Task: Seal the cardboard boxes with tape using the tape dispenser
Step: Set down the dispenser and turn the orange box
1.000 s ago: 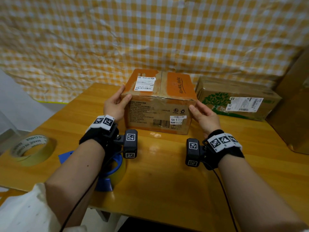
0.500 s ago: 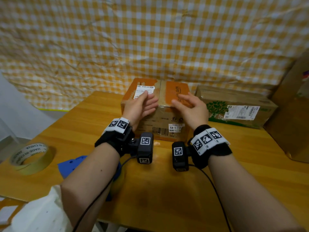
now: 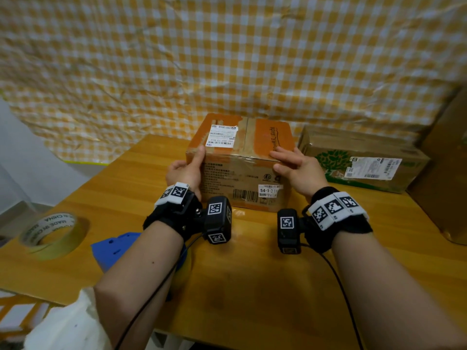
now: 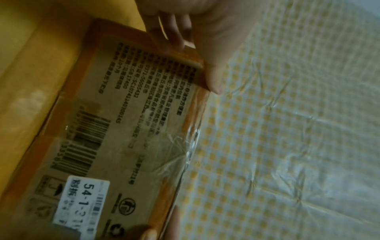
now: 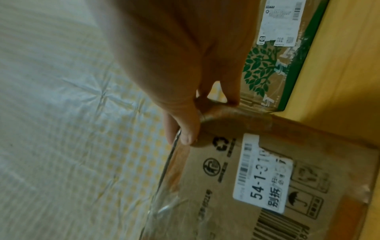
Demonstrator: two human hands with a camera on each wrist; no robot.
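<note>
An orange-brown cardboard box (image 3: 240,178) with a white shipping label stands at the middle of the wooden table (image 3: 252,279). Clear tape (image 3: 246,157) runs along its top seam and folds over the near top edge. My left hand (image 3: 188,168) presses the near left top corner, thumb on the top edge and fingers (image 4: 174,32) straight against the left side. My right hand (image 3: 294,164) lies flat on the near right top corner, with its thumb (image 5: 185,129) on the front face. The blue tape dispenser (image 3: 115,248) lies on the table, partly hidden under my left forearm.
A loose roll of tape (image 3: 54,234) lies near the table's left edge. A second box with a green tree print (image 3: 361,162) sits right of the first one. A tall cardboard piece (image 3: 447,173) stands at the far right. A checked cloth hangs behind.
Both hands went from the box's sides to the middle of its top, then slid apart along the near top edge to its left and right corners.
</note>
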